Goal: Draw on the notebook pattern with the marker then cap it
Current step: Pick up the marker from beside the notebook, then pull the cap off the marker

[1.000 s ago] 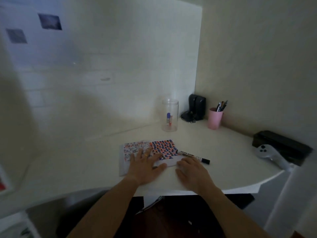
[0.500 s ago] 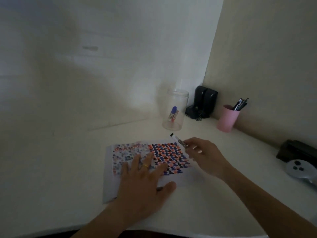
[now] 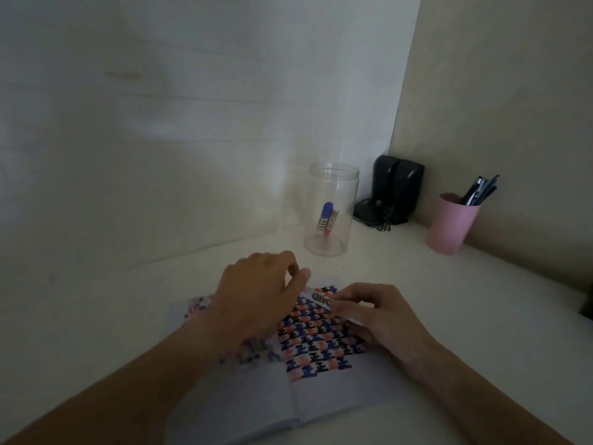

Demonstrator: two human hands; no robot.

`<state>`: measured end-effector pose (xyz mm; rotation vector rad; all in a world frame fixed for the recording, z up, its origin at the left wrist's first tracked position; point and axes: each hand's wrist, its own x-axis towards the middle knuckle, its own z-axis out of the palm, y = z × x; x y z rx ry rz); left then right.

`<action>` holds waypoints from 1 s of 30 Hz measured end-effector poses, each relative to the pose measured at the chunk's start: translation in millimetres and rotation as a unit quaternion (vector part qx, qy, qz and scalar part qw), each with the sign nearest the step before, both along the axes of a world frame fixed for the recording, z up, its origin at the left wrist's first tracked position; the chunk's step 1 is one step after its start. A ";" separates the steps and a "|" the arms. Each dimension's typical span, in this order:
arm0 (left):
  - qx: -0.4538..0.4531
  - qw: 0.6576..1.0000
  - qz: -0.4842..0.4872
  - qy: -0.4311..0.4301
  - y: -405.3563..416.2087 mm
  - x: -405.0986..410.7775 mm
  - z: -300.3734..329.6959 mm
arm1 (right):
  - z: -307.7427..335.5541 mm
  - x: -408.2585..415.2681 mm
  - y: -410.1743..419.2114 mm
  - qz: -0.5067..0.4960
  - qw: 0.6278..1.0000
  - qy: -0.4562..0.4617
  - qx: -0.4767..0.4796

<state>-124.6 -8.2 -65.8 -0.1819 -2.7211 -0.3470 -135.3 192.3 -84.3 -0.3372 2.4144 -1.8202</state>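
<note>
An open notebook (image 3: 321,396) lies on the white desk, its right page covered by a red, blue and black pattern (image 3: 317,338). Above the pattern's far edge I hold a white marker (image 3: 317,297) with black lettering. My right hand (image 3: 382,316) grips its barrel. My left hand (image 3: 256,297) closes its fingertips on the marker's far end, where the cap is hidden under the fingers. I cannot tell whether the cap is on or off.
A clear plastic jar (image 3: 332,208) with two markers stands just beyond the hands. A black device (image 3: 396,191) sits in the corner, a pink cup (image 3: 449,226) of pens at the right wall. A dark object (image 3: 587,305) shows at the right edge.
My left hand lifted off the notebook page and came up to the marker's far end. My right hand brought the marker over the pattern. The camera moved closer and lower.
</note>
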 end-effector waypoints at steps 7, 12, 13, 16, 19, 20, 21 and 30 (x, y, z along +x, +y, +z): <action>0.151 0.982 -0.069 0.090 -1.2 5.5 -28.8 | -0.1 -0.5 8.3 0.028 0.994 -0.039 -0.094; 0.192 0.963 -0.146 0.123 2.3 9.5 -23.4 | 9.2 -2.8 13.2 0.036 0.980 -0.026 -0.196; 0.189 0.960 -0.160 0.131 3.2 11.0 -20.4 | 7.7 -4.3 14.6 0.041 0.975 -0.034 -0.216; 0.166 0.954 -0.218 0.118 7.0 19.1 -15.0 | 7.3 0.3 10.5 0.066 0.964 -0.089 -0.240; 0.161 0.947 -0.271 0.065 12.5 26.1 -14.1 | 4.0 8.0 0.2 0.113 0.948 -0.118 -0.272; 0.155 0.948 -0.271 0.060 13.2 26.6 -14.3 | 2.0 8.7 -2.0 0.124 0.947 -0.115 -0.272; 0.146 0.950 -0.268 0.063 12.9 26.0 -14.8 | 0.4 8.7 -3.2 0.129 0.947 -0.111 -0.273; 0.168 0.951 -0.242 0.092 9.6 23.7 -14.6 | 2.0 8.6 -1.8 0.056 0.973 0.022 -0.222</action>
